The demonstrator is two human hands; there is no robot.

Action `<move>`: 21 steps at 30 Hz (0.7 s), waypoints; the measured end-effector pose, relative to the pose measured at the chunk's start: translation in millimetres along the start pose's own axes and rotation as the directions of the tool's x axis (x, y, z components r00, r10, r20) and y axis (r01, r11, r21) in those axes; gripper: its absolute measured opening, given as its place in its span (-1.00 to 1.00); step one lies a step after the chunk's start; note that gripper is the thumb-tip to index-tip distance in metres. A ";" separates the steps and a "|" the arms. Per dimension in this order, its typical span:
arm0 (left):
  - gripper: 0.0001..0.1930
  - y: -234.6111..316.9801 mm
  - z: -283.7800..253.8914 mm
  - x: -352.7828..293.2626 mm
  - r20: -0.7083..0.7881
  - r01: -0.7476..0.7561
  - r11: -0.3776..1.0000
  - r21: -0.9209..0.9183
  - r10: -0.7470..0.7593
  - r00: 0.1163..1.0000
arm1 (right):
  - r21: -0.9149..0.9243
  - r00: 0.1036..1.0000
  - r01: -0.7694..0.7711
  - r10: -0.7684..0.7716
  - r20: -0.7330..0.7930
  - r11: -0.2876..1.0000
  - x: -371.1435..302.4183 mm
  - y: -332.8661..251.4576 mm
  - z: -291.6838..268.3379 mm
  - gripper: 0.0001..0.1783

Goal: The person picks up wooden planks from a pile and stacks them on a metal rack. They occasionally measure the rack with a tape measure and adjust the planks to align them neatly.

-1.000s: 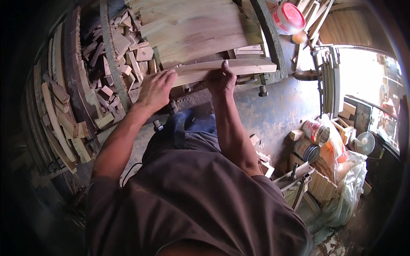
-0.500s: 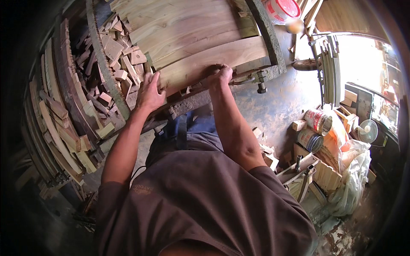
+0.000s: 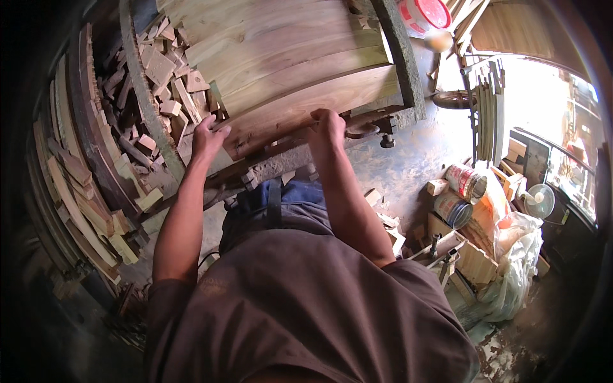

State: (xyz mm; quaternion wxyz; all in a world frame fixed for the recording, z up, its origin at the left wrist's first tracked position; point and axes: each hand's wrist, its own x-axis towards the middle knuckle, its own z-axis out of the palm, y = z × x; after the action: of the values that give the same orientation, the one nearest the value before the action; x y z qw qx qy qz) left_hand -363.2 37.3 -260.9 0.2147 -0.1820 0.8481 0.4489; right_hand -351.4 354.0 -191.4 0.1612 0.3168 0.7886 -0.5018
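Observation:
A long wooden board (image 3: 300,108) lies along the near side of a panel of pale planks (image 3: 274,45), inside a rough metal frame (image 3: 408,70). My right hand (image 3: 327,127) is curled closed over the board's near edge, right of its middle. At the board's left end is my left hand (image 3: 207,143), its thumb and fingers apart. The thumb reaches toward the board's corner; whether it touches cannot be made out. Below my right hand runs the frame's near bar (image 3: 274,167), with a bolt (image 3: 387,140) hanging at its right.
Wood offcuts (image 3: 169,80) heap left of the panel, beside stacked long strips (image 3: 80,172). On the right are tins (image 3: 454,209), a plastic bag (image 3: 514,255), a small fan (image 3: 539,201) and upright slats (image 3: 490,115). A red-lidded bucket (image 3: 428,16) stands at the far right.
The near board has come toward me, and more of the plank behind it shows. My left hand has shifted left with its thumb and fingers apart; my right hand stays at the near edge.

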 end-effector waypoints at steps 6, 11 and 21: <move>-0.27 14.6 -2.6 -15.1 -0.033 0.049 0.998 0.049 -0.047 0.998 | 0.185 0.938 0.239 -0.177 -0.299 0.953 9.7 -39.7 -91.6 -0.41; -0.27 29.4 -11.7 -18.9 0.101 0.119 0.993 0.008 -0.119 0.988 | -0.540 0.724 0.165 -0.473 -0.503 0.826 106.3 -11.9 -142.5 -0.43; -0.32 1.3 12.6 -4.5 -0.217 0.025 0.992 -0.125 -0.052 0.975 | -0.695 0.841 0.224 -0.496 -0.216 0.683 113.5 10.7 -139.6 -0.28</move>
State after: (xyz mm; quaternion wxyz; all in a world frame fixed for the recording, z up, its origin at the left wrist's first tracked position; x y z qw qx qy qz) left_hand -357.6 49.1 -264.0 0.1167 -0.2598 0.8341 0.4724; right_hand -420.3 520.3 -201.7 -0.0039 0.1691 0.9744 -0.1483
